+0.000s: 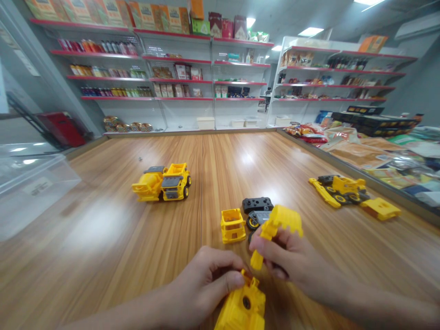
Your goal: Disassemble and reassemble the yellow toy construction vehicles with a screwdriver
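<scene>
My left hand [215, 282] grips a yellow toy vehicle body [245, 305] low at the front of the table; a dark round spot shows on its face. Pinched in my right hand [283, 254] is a yellow toy excavator arm [280, 222], its toothed bucket tilted up and its other end pointing down near the body. A small gap seems to separate the two parts. Just beyond my hands stands a yellow toy cab [233, 226]. Beside it lie a black chassis plate [257, 204] and grey and black wheeled parts [256, 217], partly hidden by my right hand.
Two yellow toy trucks [163, 182] stand together at the left on the wooden table [206, 169]. Further yellow and black toy parts [347, 190] lie at the right. A clear plastic bin [34, 188] borders the left side; packaged goods [364, 151] lie past the right edge.
</scene>
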The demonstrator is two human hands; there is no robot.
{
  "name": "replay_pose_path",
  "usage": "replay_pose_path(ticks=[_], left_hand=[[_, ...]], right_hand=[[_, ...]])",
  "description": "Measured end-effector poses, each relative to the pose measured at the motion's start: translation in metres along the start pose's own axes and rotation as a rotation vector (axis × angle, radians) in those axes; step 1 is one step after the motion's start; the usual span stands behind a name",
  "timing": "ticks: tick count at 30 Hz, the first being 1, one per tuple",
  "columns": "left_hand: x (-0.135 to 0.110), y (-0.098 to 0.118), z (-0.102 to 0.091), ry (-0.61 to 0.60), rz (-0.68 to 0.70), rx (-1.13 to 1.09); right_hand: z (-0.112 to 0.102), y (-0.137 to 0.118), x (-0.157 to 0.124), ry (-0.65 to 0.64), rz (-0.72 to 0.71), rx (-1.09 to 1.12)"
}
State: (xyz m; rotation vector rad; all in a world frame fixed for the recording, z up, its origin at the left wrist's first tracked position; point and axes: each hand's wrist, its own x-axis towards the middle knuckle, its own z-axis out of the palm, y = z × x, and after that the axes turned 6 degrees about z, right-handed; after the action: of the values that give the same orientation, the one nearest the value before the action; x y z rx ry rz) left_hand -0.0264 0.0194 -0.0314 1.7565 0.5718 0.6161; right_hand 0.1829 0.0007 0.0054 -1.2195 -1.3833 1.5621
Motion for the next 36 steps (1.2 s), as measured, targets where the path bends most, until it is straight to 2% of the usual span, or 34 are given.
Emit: replay_pose_path(ticks=[4, 7, 9, 13, 16, 20, 23, 29, 36], left_hand=[[-0.001, -0.003, 0.002, 0.013, -0.062, -0.056], [-0.002, -0.003, 0.003, 0.027, -0.077, -0.102], [-0.002, -0.003, 0.003, 0.036, -0.083, -0.122], [-0.002, -0.004, 0.004, 0.046, -0.087, -0.144], [-0.001, -0.004, 0.003, 0.047, -0.089, -0.155], [-0.002, -0.003, 0.004, 0.05, -0.084, -0.147], [-0.002, -0.003, 0.004, 0.049, -0.087, -0.144], [-0.001, -0.003, 0.003, 0.052, -0.083, -0.101], [-0.003, -0.003, 0.003, 0.044, -0.08, -0.12]], right_hand=[[-0.021, -0.004, 0.004, 0.23, -0.043, -0.037], [-0.045, -0.011, 0.01, 0.395, -0.08, -0.137], [-0.066, -0.015, 0.017, 0.457, -0.083, -0.317], [-0.11, -0.015, 0.033, 0.601, -0.035, -0.846], [-0.133, -0.009, 0.039, 0.64, 0.079, -1.088], [-0.143, -0.001, 0.038, 0.646, 0.268, -1.329], [-0.145, 0.0, 0.038, 0.643, 0.295, -1.356], [-0.148, 0.006, 0.047, 0.692, 0.254, -1.358], [-0.162, 0.004, 0.045, 0.61, 0.33, -1.377]])
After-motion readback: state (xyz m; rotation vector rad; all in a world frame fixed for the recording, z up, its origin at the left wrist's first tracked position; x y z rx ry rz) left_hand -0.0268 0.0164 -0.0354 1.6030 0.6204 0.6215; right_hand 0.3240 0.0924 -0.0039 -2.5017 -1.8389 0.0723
